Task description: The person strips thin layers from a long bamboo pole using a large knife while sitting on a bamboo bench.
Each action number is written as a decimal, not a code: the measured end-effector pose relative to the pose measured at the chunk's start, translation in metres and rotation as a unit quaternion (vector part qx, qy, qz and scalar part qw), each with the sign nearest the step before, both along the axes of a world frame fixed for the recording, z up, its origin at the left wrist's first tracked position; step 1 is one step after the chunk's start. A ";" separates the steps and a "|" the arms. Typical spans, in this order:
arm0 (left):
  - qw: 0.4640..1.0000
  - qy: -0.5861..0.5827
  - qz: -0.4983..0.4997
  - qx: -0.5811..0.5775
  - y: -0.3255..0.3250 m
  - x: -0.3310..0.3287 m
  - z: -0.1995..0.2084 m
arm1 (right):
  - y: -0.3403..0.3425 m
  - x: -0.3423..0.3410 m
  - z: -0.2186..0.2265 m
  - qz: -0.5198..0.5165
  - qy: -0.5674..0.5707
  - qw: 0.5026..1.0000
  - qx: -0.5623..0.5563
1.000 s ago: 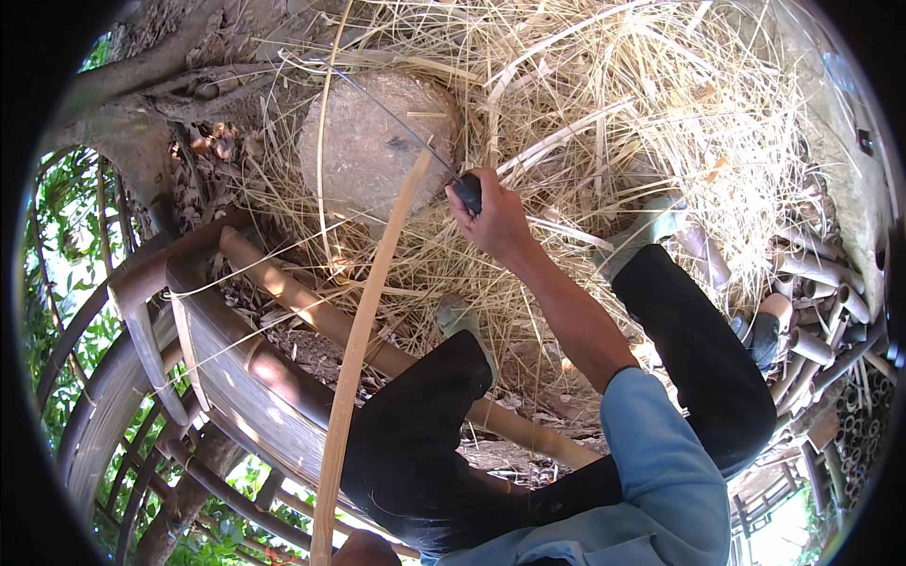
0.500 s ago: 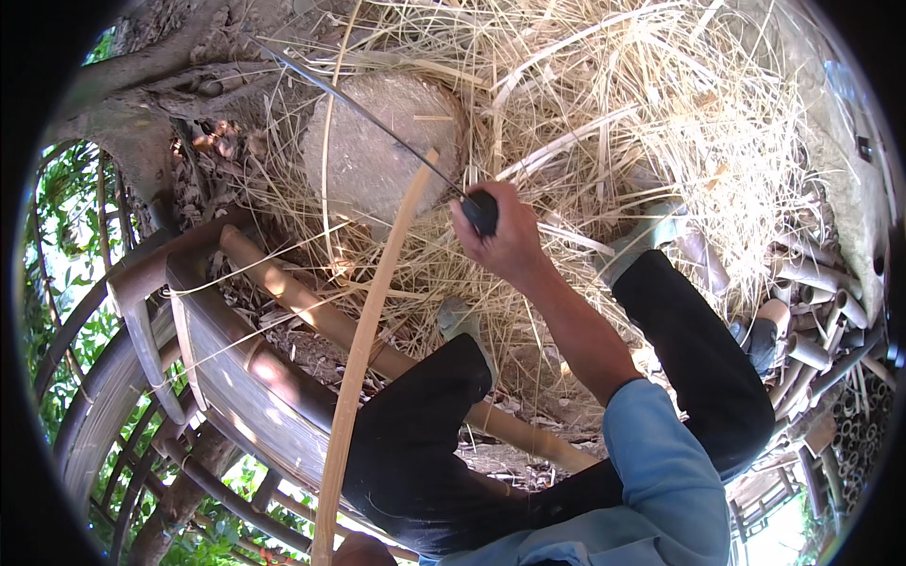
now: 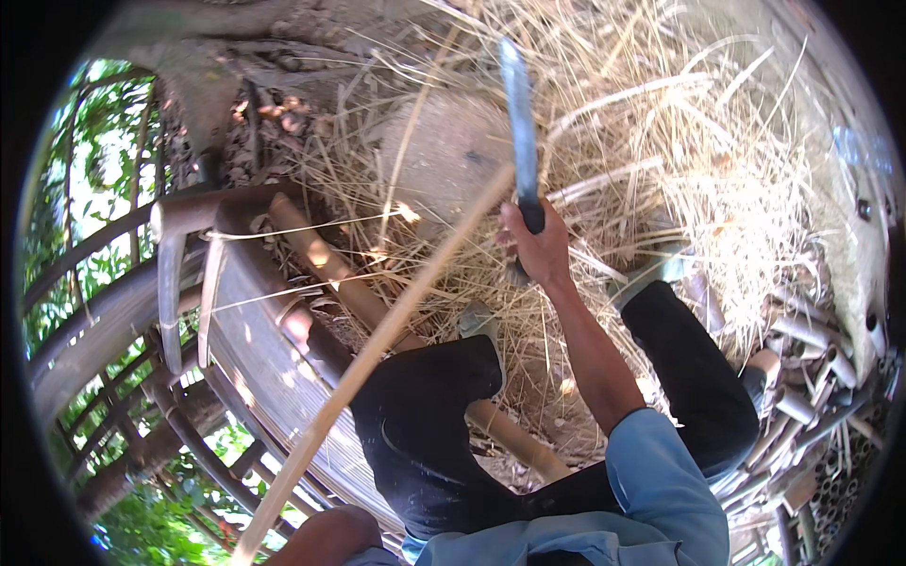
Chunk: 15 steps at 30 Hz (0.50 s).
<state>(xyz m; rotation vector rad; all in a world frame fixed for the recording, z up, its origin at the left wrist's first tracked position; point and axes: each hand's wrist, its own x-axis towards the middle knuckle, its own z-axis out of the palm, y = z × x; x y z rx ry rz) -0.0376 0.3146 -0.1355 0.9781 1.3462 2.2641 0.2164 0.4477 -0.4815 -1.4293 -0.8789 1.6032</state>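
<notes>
My right hand [image 3: 536,247] grips the dark handle of a long knife [image 3: 517,113], whose blade points straight up over a round pale block [image 3: 442,156] lying in dry straw. A long thin bamboo strip [image 3: 377,344] slants from the lower edge up to the block, ending just left of the knife handle. Only a rounded part of my left hand or arm [image 3: 326,536] shows at the bottom edge beside the strip, and its fingers are hidden. My legs in dark trousers [image 3: 425,434] are spread on either side of the right forearm.
Dry straw [image 3: 717,160] covers the ground ahead and to the right. A thick bamboo pole [image 3: 330,274] lies across under my legs. A curved bamboo frame [image 3: 179,274] stands on the left with green leaves behind it. Cut bamboo tubes [image 3: 802,396] are stacked on the right.
The knife blade has swung from slanting up-left across the block to pointing straight up. My right hand has moved slightly. The bamboo strip stays leaning against the block.
</notes>
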 end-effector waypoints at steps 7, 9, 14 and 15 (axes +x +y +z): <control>0.954 0.064 0.291 0.028 -0.166 -0.083 0.078 | 0.000 -0.040 0.074 -0.111 0.137 0.984 -0.022; 0.938 -0.053 0.342 0.031 -0.216 -0.112 0.051 | 0.003 -0.039 0.109 -0.142 0.113 0.983 0.015; 0.813 -0.055 0.428 -0.391 -0.370 -0.121 0.001 | 0.004 -0.083 0.203 -0.043 0.056 0.975 0.213; 0.739 0.026 0.444 -0.505 -0.396 -0.118 -0.003 | -0.001 -0.098 0.217 -0.043 0.042 0.974 0.220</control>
